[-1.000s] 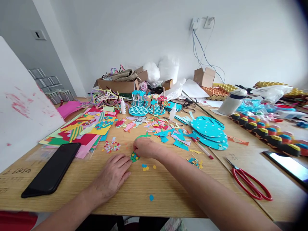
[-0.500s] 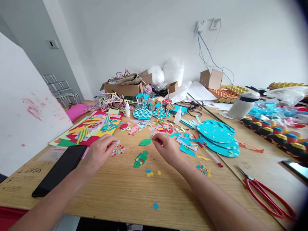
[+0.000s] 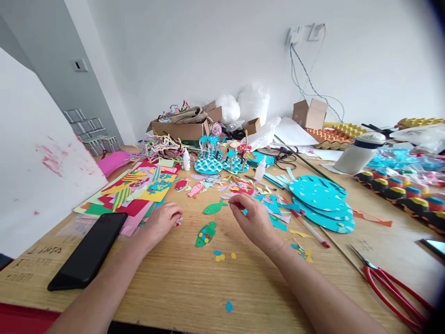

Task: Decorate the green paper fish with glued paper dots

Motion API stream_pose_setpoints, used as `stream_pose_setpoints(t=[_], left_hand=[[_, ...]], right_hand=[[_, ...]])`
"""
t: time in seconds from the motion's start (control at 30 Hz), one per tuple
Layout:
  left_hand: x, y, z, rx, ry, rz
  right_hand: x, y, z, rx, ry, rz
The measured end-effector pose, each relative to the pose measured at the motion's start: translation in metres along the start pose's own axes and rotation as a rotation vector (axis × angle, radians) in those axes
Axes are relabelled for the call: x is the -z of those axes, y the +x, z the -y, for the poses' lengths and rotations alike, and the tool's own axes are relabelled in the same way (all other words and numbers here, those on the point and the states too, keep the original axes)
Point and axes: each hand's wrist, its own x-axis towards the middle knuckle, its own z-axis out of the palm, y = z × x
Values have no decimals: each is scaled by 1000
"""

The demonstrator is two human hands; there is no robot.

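My left hand (image 3: 162, 225) rests low over a little heap of small paper dots, its fingers bent and pressed together; whatever they hold is hidden. Just right of a plain green paper fish (image 3: 214, 207) is my right hand (image 3: 252, 220), thumb and forefinger brought together close to the tail. I cannot make out anything between them. Between the hands lies a second green paper fish (image 3: 206, 234), with yellow, blue and red dots on its body. Loose yellow dots (image 3: 220, 258) lie below it, beside a blue dot (image 3: 217, 253). Another blue dot (image 3: 229, 306) is near the table's front edge.
A black phone (image 3: 88, 250) and coloured paper sheets (image 3: 132, 195) lie left. Glue bottles (image 3: 260, 168) stand behind the scraps, near blue wave-shaped models (image 3: 208, 165). To the right are blue painted discs (image 3: 320, 199), red-handled scissors (image 3: 385, 287) and a white bottle (image 3: 359, 153).
My left hand has moved slightly right and down, now covering most of the dot heap. My right hand stays near the plain fish's tail. The whole view has shifted a little.
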Motion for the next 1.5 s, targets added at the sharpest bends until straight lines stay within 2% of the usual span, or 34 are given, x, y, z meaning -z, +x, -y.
stream_pose_setpoints(t=[0.27,0.57,0.93,1.1,1.27,1.5], left_hand=[[-5,0,9,-56,92,80],[-7,4,10,-65,131,99],[-4,6,7,-50,157,30],[-2,5,11,-20,154,5],[-4,3,12,-63,162,100],[-1,8,1,-137,225,188]], right_hand=[[1,0,-4,1,-24,26],[-1,-2,-5,22,-24,56],[-9,-5,-4,-38,17,118],[-17,-7,3,-55,19,202],[-18,-7,1,-56,-1,228],[-18,-7,-5,-48,14,240]])
